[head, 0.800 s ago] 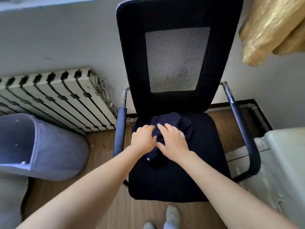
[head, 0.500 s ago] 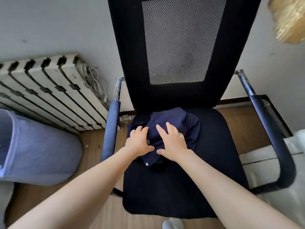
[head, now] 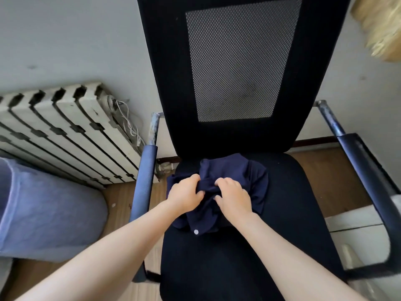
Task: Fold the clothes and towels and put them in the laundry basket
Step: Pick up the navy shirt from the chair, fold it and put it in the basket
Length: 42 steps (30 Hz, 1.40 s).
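A crumpled navy shirt (head: 240, 174) with a white button lies at the back left of the black chair seat (head: 293, 213). My left hand (head: 184, 195) and my right hand (head: 233, 196) sit side by side on top of it, each with fingers curled into a bunched fold of the fabric between them. The grey-blue fabric laundry basket (head: 43, 213) stands on the floor at the far left, well apart from the chair; only part of it is in view.
A tall mesh chair back (head: 238, 61) rises behind the shirt, with armrests (head: 144, 177) on both sides. A white radiator (head: 65, 131) leans along the left wall. A white appliance (head: 364, 235) stands at the right, and a yellow curtain (head: 382, 27) hangs at the top right.
Both hands went from lying flat with spread fingers on the shirt to curling and gripping a fold of it. The view has moved closer to the chair.
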Each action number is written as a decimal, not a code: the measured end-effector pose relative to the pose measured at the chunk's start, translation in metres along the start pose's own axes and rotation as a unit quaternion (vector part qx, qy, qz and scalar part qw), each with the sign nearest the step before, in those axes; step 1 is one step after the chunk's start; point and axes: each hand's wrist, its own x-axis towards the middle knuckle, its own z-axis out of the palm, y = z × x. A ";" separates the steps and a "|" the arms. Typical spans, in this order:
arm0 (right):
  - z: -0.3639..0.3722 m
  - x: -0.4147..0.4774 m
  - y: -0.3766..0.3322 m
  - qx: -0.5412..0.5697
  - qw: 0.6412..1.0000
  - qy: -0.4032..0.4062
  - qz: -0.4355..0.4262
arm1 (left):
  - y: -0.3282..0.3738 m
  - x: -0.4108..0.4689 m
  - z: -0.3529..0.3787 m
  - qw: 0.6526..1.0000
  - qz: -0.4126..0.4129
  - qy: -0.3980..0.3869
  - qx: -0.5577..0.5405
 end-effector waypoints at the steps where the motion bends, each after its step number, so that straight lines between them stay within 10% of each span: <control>1: -0.012 -0.002 0.000 0.019 1.000 0.011 0.003 | 0.006 -0.004 -0.007 1.000 0.008 0.007 -0.011; 19: -0.298 -0.119 -0.097 0.255 0.951 0.164 -0.066 | 0.166 -0.145 -0.266 0.934 0.162 0.230 -0.219; 29: -0.442 -0.188 -0.197 0.381 0.901 0.102 -0.183 | 0.209 -0.257 -0.419 0.895 0.165 0.271 -0.314; 42: -0.452 -0.261 -0.252 -0.231 0.822 0.348 -0.387 | 0.217 -0.329 -0.517 0.843 -0.027 0.060 -0.534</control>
